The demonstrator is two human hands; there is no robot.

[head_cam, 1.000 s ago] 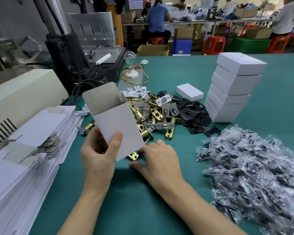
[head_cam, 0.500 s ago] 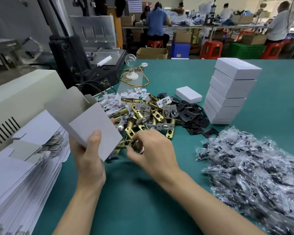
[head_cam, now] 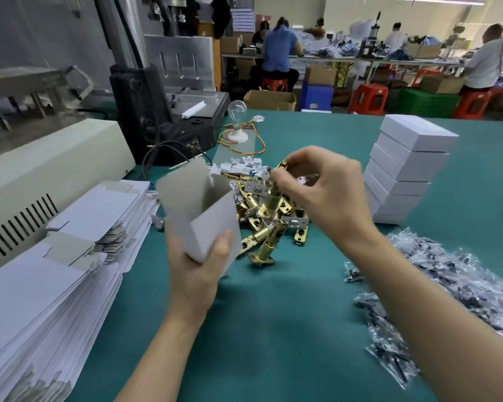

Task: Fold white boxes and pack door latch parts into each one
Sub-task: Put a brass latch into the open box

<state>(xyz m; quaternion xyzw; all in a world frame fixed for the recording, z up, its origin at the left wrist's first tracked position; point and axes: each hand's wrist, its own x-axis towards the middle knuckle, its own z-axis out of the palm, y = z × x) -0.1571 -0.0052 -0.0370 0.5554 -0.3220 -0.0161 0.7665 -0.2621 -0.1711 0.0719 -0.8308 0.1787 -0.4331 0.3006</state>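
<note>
My left hand (head_cam: 196,274) grips an erected white box (head_cam: 212,224) from below, its open top and grey flap tilted up and to the left. My right hand (head_cam: 328,192) is raised above the heap of brass door latches (head_cam: 262,227) and pinches one brass latch (head_cam: 275,195) by its upper end, so the latch hangs just right of the box mouth. Small white plastic parts (head_cam: 238,166) lie at the heap's far side. My right hand hides the black plates behind the heap.
Flat unfolded box blanks (head_cam: 70,256) are stacked at the left beside a beige machine (head_cam: 50,169). A stack of closed white boxes (head_cam: 404,169) stands at the right. Bagged screw packets (head_cam: 447,300) spread over the near right. A bulb on a white base (head_cam: 238,123) stands behind.
My right hand has lifted out of the heap with a brass latch pinched in it. My left hand has turned the box more upright and brought it nearer the heap.
</note>
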